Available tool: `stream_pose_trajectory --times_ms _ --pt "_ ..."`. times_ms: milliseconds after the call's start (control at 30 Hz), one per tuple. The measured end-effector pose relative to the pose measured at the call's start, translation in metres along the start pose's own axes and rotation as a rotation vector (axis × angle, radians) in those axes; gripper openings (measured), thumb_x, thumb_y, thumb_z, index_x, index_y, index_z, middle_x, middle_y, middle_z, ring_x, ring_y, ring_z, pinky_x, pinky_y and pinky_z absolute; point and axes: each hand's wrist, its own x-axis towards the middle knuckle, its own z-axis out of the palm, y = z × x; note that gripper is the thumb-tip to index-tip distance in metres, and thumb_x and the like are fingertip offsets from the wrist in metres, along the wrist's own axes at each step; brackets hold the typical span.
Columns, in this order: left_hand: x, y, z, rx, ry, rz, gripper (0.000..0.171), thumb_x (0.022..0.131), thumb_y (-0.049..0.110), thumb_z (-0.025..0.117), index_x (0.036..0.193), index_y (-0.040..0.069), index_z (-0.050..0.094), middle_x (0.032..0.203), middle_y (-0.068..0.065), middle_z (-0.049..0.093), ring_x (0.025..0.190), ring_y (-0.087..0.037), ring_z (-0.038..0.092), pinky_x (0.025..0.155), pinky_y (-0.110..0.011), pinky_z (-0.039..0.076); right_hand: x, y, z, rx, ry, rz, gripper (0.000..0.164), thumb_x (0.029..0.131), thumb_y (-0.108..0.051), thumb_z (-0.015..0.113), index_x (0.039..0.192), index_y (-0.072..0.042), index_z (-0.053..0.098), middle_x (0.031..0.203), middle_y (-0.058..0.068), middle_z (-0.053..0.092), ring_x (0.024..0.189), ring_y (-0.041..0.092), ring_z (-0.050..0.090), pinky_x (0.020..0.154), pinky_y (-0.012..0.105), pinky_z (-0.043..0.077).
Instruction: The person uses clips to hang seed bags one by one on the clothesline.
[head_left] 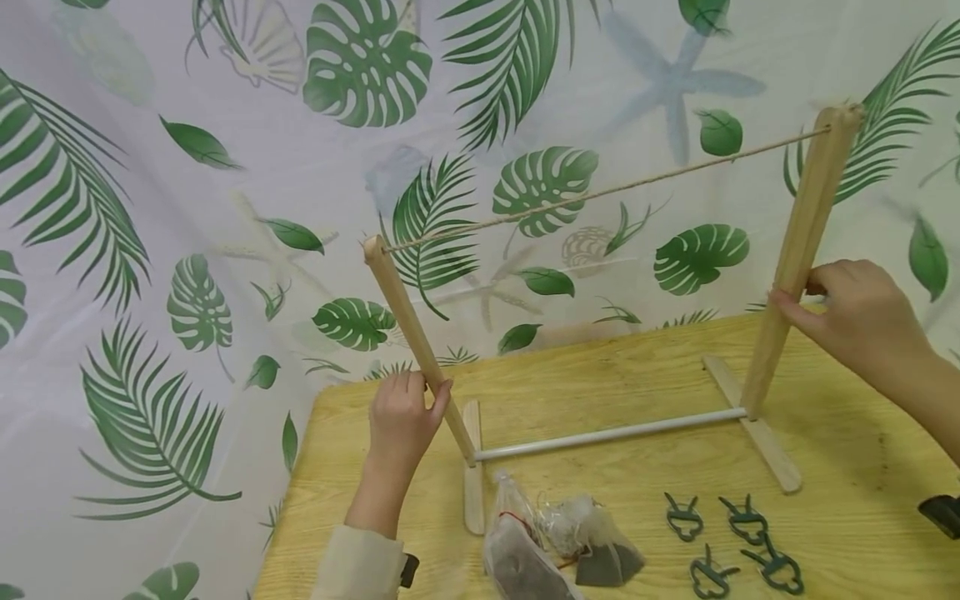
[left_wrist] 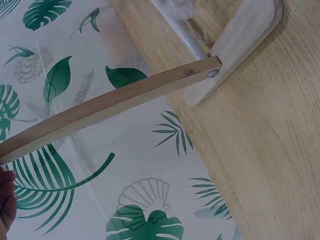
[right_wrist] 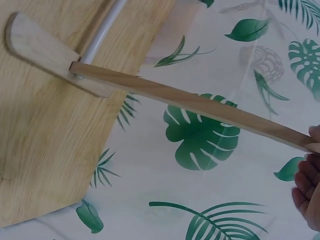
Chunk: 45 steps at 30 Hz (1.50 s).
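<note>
A small wooden rack stands on the table, with a left post (head_left: 406, 309), a right post (head_left: 801, 242), flat wooden feet and a white rod (head_left: 611, 434) joining them low down. Between the post tops runs a twine cord (head_left: 600, 193), nearly straight. My left hand (head_left: 405, 414) grips the left post below its middle, thumb on the near side. The right post is pinched by my right hand (head_left: 862, 312) around mid-height. In the left wrist view the post (left_wrist: 110, 102) meets its foot at a bolt; only fingertips show. Part of my right hand (right_wrist: 309, 192) appears at the right wrist view's edge.
In front of the rack lie clear bags (head_left: 525, 558) with dark contents and a mesh pouch (head_left: 600, 542). Several dark green cloud-shaped clips (head_left: 747, 523) lie to their right. The wooden table (head_left: 600, 375) backs onto a leaf-printed sheet (head_left: 300, 208).
</note>
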Motion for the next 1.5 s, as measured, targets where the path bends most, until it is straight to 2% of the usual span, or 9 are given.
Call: stream_pose_trajectory --times_ms 100,167,400,533,767,1000,1233,1433,1500 --pt "-0.006 0.004 -0.002 -0.024 -0.028 -0.016 0.033 0.071 0.023 0.082 0.069 0.001 0.058 0.061 -0.008 0.058 0.053 -0.023 0.055 0.048 -0.03 0.046 -0.006 -0.003 -0.011 0.002 -0.14 0.131 0.053 0.087 -0.037 0.068 0.08 0.014 0.063 0.07 0.028 0.061 0.065 0.042 0.056 0.062 0.054 0.046" --pt "-0.011 0.007 -0.004 -0.041 -0.035 -0.022 0.033 0.074 0.026 0.08 0.069 0.001 0.06 0.061 -0.008 0.059 0.052 -0.022 0.055 0.046 -0.029 0.045 -0.01 -0.004 -0.016 -0.007 -0.197 0.179 0.043 0.081 -0.026 0.075 0.08 0.015 0.063 0.071 0.028 0.06 0.065 0.041 0.056 0.063 0.055 0.046" --pt "-0.023 0.026 -0.012 -0.115 -0.033 -0.003 0.038 0.093 0.032 0.056 0.067 0.006 0.06 0.057 -0.003 0.058 0.048 -0.017 0.052 0.043 -0.028 0.042 -0.032 -0.001 -0.016 0.017 -0.342 0.253 0.057 0.085 -0.042 0.068 0.079 0.015 0.062 0.066 0.022 0.059 0.057 0.034 0.056 0.057 0.05 0.048" --pt "-0.035 0.042 -0.01 -0.176 -0.079 0.028 0.032 0.091 0.03 0.06 0.068 0.007 0.06 0.056 0.0 0.057 0.047 -0.012 0.051 0.043 -0.022 0.042 -0.048 -0.002 -0.007 0.02 -0.408 0.251 0.06 0.085 -0.045 0.067 0.079 0.015 0.062 0.064 0.018 0.059 0.056 0.03 0.056 0.054 0.047 0.049" --pt "-0.066 0.071 -0.004 -0.295 -0.199 -0.02 0.025 0.068 0.019 0.083 0.067 0.01 0.06 0.056 0.004 0.056 0.047 -0.005 0.049 0.044 -0.015 0.04 -0.075 -0.006 0.01 0.058 -0.461 0.208 0.051 0.082 -0.039 0.072 0.077 0.012 0.063 0.063 0.012 0.06 0.053 0.022 0.055 0.049 0.039 0.048" --pt "-0.086 0.103 -0.005 -0.466 -0.354 -0.016 0.022 0.078 0.024 0.075 0.064 0.016 0.061 0.054 0.008 0.055 0.046 0.001 0.046 0.045 -0.007 0.034 -0.093 -0.016 0.023 0.107 -0.604 0.211 0.043 0.081 -0.034 0.073 0.076 0.007 0.062 0.064 0.009 0.059 0.052 0.016 0.052 0.047 0.032 0.046" --pt "-0.1 0.128 -0.005 -0.635 -0.381 0.071 0.018 0.083 0.025 0.069 0.069 0.014 0.064 0.059 0.009 0.061 0.051 0.001 0.054 0.054 -0.004 0.04 -0.111 -0.024 0.036 0.141 -0.653 0.165 0.03 0.077 -0.023 0.077 0.071 -0.001 0.058 0.062 0.001 0.055 0.051 0.009 0.045 0.046 0.027 0.04" --pt "-0.11 0.144 -0.008 -0.701 -0.516 0.073 0.024 0.089 0.031 0.064 0.071 0.015 0.066 0.061 0.009 0.061 0.053 0.005 0.052 0.055 -0.002 0.037 -0.121 -0.034 0.042 0.161 -0.718 0.162 0.027 0.078 -0.021 0.076 0.071 -0.002 0.058 0.062 0.0 0.053 0.051 0.008 0.042 0.046 0.025 0.037" --pt "-0.112 0.148 -0.008 -0.703 -0.549 0.099 0.023 0.09 0.031 0.064 0.075 0.014 0.069 0.065 0.008 0.064 0.056 0.004 0.055 0.057 -0.002 0.039 -0.124 -0.037 0.043 0.165 -0.745 0.162 0.028 0.077 -0.022 0.076 0.073 -0.001 0.058 0.063 0.0 0.054 0.05 0.007 0.042 0.046 0.024 0.038"
